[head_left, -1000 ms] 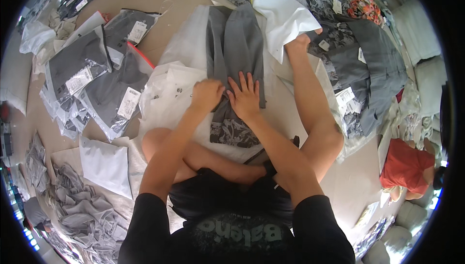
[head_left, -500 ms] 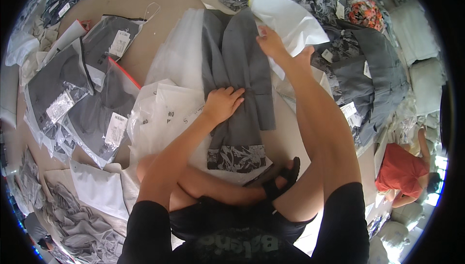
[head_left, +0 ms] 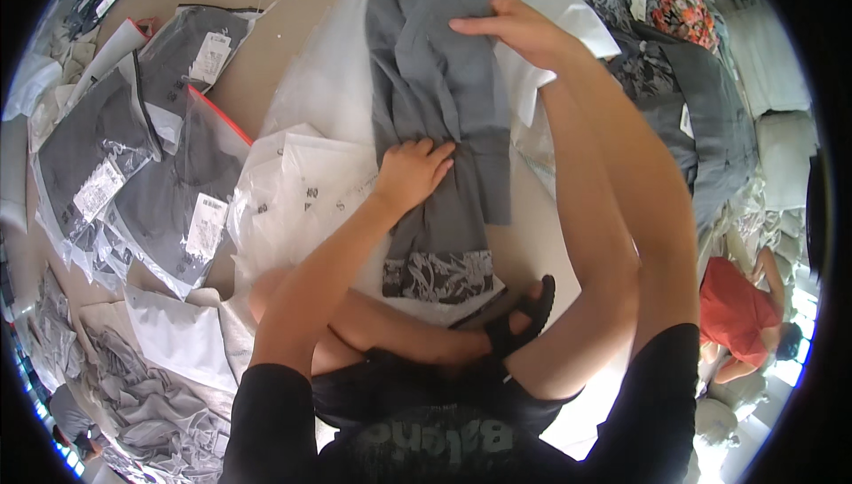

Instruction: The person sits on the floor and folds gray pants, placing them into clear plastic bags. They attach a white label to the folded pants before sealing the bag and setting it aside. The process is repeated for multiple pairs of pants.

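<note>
A grey garment (head_left: 432,85) with a dark floral-patterned band at its near end lies lengthwise in front of my crossed legs. My left hand (head_left: 414,173) is at its middle, fingers curled into the cloth, which puckers around the fingertips. Farther off, my right hand (head_left: 515,30) grips the garment's right edge near the far end, thumb on top and the other fingers partly hidden. Beneath and left of the garment are translucent white plastic bags (head_left: 306,178). Beside my right wrist lies a white sheet or bag (head_left: 568,18) with a yellow edge.
Grey garments in clear bags with white tags (head_left: 133,173) lie at the left. Grey and floral garments (head_left: 710,120) are piled at the right. Loose grey cloth (head_left: 146,395) heaps at lower left. A person in red (head_left: 738,311) is at the far right.
My right hand has moved from the white sheet leftward and away from me onto the garment's far edge. The garment's far part has shifted away and wrinkled. My left hand stays on it.
</note>
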`<control>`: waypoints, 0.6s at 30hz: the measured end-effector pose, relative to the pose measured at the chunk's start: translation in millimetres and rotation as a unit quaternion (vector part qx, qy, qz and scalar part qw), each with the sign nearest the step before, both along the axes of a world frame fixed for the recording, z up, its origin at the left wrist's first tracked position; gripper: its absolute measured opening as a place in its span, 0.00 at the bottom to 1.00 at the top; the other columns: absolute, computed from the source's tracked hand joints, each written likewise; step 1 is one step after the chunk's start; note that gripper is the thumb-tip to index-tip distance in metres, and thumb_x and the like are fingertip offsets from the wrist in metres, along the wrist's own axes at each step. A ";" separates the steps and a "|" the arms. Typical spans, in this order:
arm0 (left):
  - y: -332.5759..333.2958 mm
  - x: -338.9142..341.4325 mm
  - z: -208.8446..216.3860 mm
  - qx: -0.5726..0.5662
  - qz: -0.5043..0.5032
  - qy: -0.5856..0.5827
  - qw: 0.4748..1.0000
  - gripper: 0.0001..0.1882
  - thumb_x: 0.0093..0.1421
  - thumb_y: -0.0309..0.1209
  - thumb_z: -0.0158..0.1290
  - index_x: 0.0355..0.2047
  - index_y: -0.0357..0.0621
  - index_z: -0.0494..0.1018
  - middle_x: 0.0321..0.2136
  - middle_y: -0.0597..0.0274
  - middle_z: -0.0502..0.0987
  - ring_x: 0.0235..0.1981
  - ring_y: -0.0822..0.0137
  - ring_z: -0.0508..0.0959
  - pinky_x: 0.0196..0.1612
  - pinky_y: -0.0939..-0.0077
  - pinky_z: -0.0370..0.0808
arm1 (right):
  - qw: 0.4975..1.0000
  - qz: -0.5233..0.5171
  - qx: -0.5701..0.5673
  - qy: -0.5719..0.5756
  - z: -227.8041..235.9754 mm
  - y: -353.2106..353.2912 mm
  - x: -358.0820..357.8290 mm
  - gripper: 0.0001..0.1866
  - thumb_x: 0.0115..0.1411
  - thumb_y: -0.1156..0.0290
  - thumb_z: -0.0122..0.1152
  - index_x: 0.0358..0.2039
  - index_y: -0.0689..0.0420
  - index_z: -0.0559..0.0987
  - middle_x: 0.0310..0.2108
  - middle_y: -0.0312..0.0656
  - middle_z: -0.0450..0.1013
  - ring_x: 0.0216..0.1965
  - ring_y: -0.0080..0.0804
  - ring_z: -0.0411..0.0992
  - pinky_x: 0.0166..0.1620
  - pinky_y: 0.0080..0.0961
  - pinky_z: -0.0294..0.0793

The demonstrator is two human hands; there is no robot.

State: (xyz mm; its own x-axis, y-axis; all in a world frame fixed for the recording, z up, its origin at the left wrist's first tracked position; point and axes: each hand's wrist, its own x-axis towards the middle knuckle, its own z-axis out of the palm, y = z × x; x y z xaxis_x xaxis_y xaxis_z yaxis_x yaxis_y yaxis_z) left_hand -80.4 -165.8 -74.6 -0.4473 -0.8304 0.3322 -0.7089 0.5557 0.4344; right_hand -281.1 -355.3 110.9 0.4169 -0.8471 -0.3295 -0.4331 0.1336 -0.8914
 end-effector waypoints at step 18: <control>62.7 148.3 13.8 0.174 0.007 -0.021 0.984 0.25 0.69 0.38 0.53 0.63 0.41 0.72 0.59 0.48 0.76 0.57 0.51 0.77 0.60 0.61 0.72 | 0.892 0.146 -0.107 0.415 -70.4 291.6 -40.2 0.20 0.59 0.66 0.66 0.53 0.49 0.84 0.57 0.48 0.76 0.58 0.54 0.74 0.55 0.49 0.76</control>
State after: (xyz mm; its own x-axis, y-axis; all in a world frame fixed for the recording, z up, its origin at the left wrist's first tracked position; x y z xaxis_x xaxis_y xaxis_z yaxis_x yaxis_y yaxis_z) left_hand 67.9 -103.1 -60.8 -0.4424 -0.8968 0.0073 -0.7367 0.3681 0.5672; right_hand -321.2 -63.7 40.5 0.3175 -0.8226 -0.4717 -0.9440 -0.2271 -0.2394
